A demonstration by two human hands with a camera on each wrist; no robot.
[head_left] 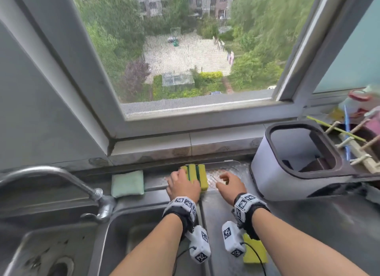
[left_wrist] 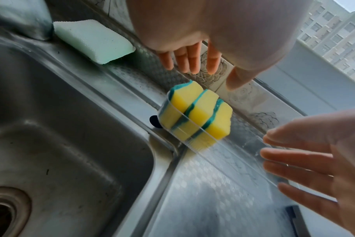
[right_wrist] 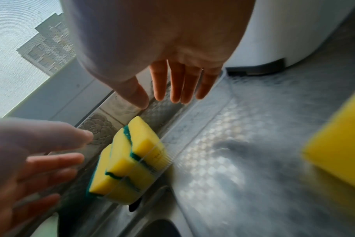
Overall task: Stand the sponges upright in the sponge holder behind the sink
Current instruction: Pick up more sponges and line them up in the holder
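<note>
Three yellow sponges with green scrub layers [head_left: 196,176] stand upright side by side at the left end of a clear plastic holder [left_wrist: 243,162] behind the sink. My left hand [head_left: 185,179] hovers over them with straight fingers [left_wrist: 189,62], holding nothing. My right hand [head_left: 224,180] is spread open over the holder's bare right part, fingers [right_wrist: 178,86] extended, and I cannot tell whether it touches the holder. A further yellow sponge [head_left: 254,250] lies flat on the counter below my right wrist, also in the right wrist view [right_wrist: 338,147]. The standing sponges show there too [right_wrist: 132,160].
A pale green sponge [head_left: 127,183] lies on the sink ledge to the left, beside the faucet [head_left: 61,179]. The sink basin [left_wrist: 51,144] is in front. A white bin with a dark rim [head_left: 296,162] stands at the right. A window sill [head_left: 185,144] runs behind.
</note>
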